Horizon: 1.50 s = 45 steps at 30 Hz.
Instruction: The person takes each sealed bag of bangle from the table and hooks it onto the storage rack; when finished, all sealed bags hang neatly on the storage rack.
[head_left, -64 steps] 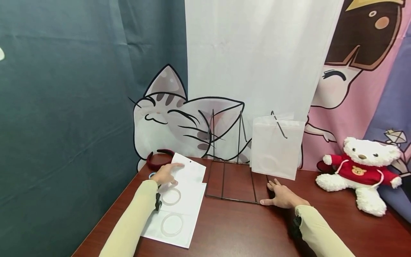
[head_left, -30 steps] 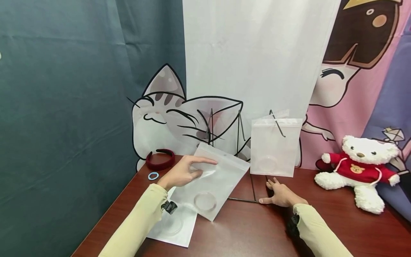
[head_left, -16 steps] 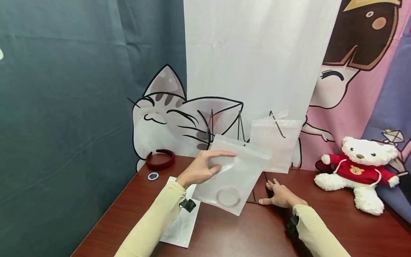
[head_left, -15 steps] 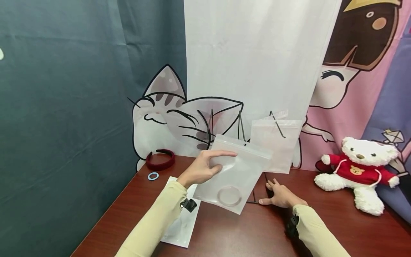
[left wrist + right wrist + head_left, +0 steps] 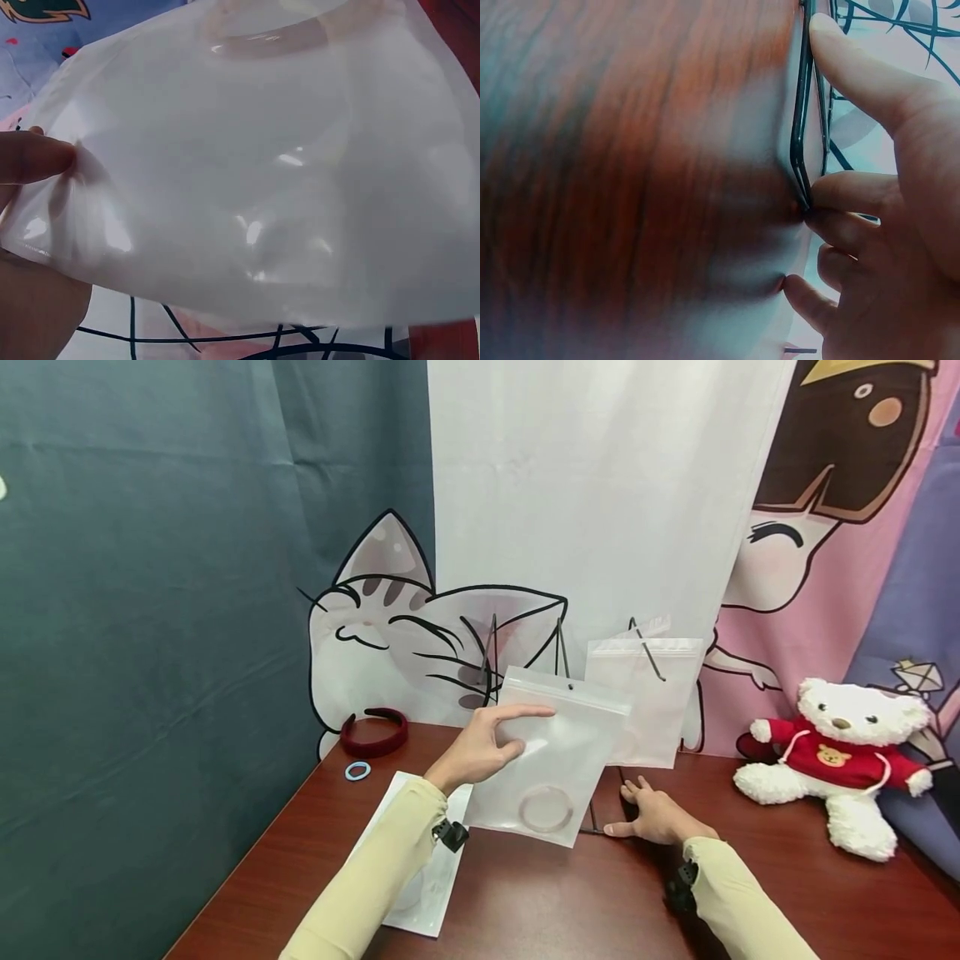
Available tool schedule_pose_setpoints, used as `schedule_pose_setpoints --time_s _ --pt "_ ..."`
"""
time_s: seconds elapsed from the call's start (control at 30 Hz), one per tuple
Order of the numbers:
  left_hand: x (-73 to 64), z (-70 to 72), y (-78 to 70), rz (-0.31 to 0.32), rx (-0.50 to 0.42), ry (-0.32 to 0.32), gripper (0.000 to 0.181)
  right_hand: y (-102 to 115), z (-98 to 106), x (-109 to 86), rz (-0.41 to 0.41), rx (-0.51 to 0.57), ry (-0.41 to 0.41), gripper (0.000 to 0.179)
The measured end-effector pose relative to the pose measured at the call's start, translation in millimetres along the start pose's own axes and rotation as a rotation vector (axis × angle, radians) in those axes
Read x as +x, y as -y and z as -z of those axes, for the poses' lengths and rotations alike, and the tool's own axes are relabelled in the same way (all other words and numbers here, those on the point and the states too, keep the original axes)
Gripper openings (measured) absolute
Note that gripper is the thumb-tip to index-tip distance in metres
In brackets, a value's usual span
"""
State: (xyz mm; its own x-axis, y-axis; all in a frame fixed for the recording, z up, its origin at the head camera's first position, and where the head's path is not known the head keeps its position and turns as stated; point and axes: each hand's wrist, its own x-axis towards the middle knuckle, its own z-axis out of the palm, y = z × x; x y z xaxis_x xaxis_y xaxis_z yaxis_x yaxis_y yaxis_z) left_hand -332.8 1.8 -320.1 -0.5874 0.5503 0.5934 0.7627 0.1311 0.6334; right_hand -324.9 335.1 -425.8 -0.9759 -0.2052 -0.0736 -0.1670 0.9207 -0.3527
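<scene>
In the head view my left hand (image 5: 476, 752) pinches a translucent white zip bag (image 5: 577, 747) by its left side, thumb in front. A ring-shaped thing (image 5: 546, 808) shows through the lower part of the bag. Its punched hole lies close to the tip of a middle hook on the black wire rack (image 5: 564, 652). Bag film (image 5: 225, 150) fills most of the left wrist view. With fingers spread, my right hand (image 5: 656, 814) rests at the front right corner of the rack's base; thumb and fingertips touch the wire (image 5: 800, 112) in the right wrist view.
Similar bags (image 5: 641, 718) hang from the rack's right hook. A white bag (image 5: 427, 885) lies on the brown table (image 5: 525, 910) under my left arm. Further back on the left are a dark red headband (image 5: 373, 748) and a light blue ring (image 5: 357, 771). A teddy bear (image 5: 840, 760) sits at right.
My left hand has lifted a zip bag off the ones on the table and carried it right and up to the rack, turning it more upright. The right hand has stayed on the rack corner.
</scene>
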Motion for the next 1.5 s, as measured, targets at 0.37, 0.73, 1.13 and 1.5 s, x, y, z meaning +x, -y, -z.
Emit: schedule_pose_setpoints --time_s 0.37,0.73,1.13,1.5 --pt "14.0 -4.6 11.3 0.114 -0.04 -0.012 0.064 1 2 -0.2 0.001 0.017 -0.009 0.101" --pt "35.2 -9.3 30.6 0.126 0.006 -0.079 0.066 3 -2 -1.0 0.014 0.002 -0.025 0.099" --pt "61.4 -11.4 40.5 0.18 0.004 -0.133 0.069 1 0 -1.8 -0.002 0.026 -0.028 0.1" --pt "77.1 -14.3 55.5 0.236 0.021 -0.199 0.071 2 -4 -0.7 0.021 0.033 -0.051 0.098"
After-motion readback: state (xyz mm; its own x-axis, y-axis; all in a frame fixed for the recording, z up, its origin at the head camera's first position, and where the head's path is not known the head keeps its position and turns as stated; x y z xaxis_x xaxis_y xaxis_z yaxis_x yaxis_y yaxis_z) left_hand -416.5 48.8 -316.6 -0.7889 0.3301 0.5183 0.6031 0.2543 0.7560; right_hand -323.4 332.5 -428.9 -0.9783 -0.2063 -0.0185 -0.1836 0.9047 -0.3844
